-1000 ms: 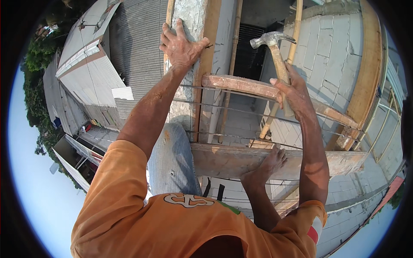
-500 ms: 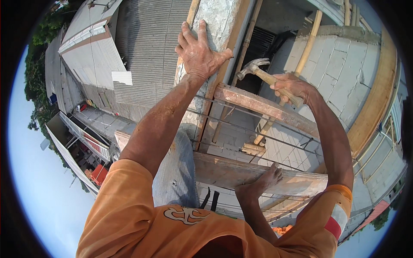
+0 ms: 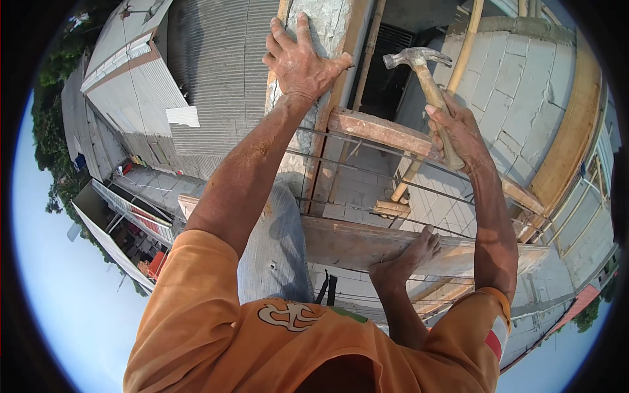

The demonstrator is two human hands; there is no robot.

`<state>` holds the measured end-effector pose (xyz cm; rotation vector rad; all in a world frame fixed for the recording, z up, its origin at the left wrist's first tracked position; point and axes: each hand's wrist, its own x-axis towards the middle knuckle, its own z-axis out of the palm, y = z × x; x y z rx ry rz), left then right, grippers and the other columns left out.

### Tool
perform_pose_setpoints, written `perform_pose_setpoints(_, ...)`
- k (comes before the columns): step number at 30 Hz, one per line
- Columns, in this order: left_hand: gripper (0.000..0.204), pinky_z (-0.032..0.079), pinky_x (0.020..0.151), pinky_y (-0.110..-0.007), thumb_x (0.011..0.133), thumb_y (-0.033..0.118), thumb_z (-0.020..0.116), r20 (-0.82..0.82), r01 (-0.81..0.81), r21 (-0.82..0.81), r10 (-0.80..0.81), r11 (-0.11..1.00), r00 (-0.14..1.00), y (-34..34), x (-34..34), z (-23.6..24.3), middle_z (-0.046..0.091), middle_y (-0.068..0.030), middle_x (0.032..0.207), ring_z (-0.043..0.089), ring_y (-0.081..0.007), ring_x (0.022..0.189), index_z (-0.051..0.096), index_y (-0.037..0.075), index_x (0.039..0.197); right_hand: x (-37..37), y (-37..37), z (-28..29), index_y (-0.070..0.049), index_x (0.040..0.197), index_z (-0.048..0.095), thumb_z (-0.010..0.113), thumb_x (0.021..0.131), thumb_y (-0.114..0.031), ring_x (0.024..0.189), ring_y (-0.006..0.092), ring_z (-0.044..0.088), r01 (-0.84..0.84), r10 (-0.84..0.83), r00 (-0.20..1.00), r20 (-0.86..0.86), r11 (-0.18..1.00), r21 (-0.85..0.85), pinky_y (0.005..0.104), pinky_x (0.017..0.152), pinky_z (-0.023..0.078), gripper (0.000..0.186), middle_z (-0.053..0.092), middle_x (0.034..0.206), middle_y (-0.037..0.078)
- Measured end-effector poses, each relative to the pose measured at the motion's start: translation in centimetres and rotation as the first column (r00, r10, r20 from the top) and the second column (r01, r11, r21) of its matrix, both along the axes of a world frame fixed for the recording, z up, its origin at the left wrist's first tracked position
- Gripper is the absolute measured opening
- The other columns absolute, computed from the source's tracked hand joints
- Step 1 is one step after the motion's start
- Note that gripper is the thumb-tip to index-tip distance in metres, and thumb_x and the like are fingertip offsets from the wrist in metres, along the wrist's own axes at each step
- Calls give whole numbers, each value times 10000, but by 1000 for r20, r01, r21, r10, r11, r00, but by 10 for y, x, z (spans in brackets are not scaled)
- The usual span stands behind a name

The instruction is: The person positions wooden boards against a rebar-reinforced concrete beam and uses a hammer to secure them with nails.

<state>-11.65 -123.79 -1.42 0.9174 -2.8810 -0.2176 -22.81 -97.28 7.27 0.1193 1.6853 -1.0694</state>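
Note:
My left hand lies with its fingers spread on top of a concrete beam edged by wooden form boards. Its thumb reaches over the right-hand board. In my right hand is a claw hammer, gripped by its wooden handle. The metal head points up and away from me, raised above a reddish timber crosspiece and apart from it. That crosspiece butts against the beam's formwork.
Thin steel bars run below the crosspiece. My bare foot rests on a wide plank. A block wall and bamboo poles stand right. Corrugated roofs lie far below on the left.
My right hand has swung the hammer more upright, its head now higher and further right. My left hand stays on the beam. The whole view has shifted slightly.

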Motion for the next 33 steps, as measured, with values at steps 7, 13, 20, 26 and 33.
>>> perform_pose_setpoints(7,1093,291,1028,-670,627,561,766,42,-17,61,14,998,999,1,-4,5,205,-367,1483,275,-529,1334,358,38,1495,46,33,41,-26,1425,464,654,929,-243,528,93,562,364,-376,926,12,888,-281,262,433,486,573,559,750,33)
perform_pose_setpoints(13,1137,256,1073,-659,615,564,769,60,-56,106,50,993,997,2,-6,10,181,-325,1517,234,-507,1376,305,54,1520,62,54,48,25,1489,357,602,936,-129,587,106,589,252,-455,828,-328,824,-507,258,513,521,624,617,891,87)
perform_pose_setpoints(20,1120,245,1075,-668,638,579,762,87,-56,101,47,993,995,3,-7,11,181,-324,1517,230,-508,1377,297,78,1525,98,50,2,-64,1548,301,600,976,-147,791,219,687,41,-75,804,-590,997,-70,329,617,578,651,652,1050,161)
perform_pose_setpoints(26,1083,281,1043,-657,653,616,760,62,-18,7,18,1000,998,-1,-3,5,214,-340,1493,283,-503,1343,366,76,1505,123,49,-9,-71,1512,374,646,923,-89,839,369,717,-280,205,499,-842,958,67,425,677,613,650,635,1148,277)
perform_pose_setpoints(33,1088,301,1033,-641,652,671,759,15,-21,-8,21,1000,1000,-2,1,-2,234,-333,1500,275,-507,1363,375,112,1503,122,36,-1,-42,1466,453,696,872,-32,808,317,697,-393,166,207,-964,917,73,373,652,587,642,649,1106,196)
